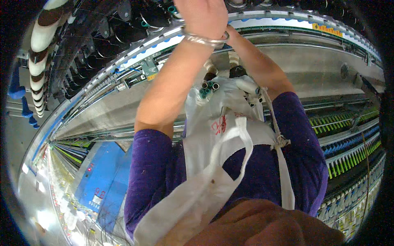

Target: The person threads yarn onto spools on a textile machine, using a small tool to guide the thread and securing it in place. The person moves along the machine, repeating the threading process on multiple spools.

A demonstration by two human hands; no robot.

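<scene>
My left hand (205,16) is raised at the top edge, with bangles (205,39) round its wrist. Its fingers run out of the picture. From the right, my right forearm (260,61) reaches up and crosses behind the left wrist; the right hand itself is hidden there. Both arms are up at the machine's long white rail (271,22), below a row of dark holders. What either hand touches does not show. Over my purple shirt hangs a white apron (205,143); green and dark tubes (209,87) stick out of its top, with a pale bobbin (247,86) beside them.
White and brown bobbins (40,65) hang in a row at upper left. A green metal bracket (149,67) sits on the machine's rail. Behind me on the right, another machine carries rows of green spindles (349,162). A blue cabinet (100,172) stands at lower left.
</scene>
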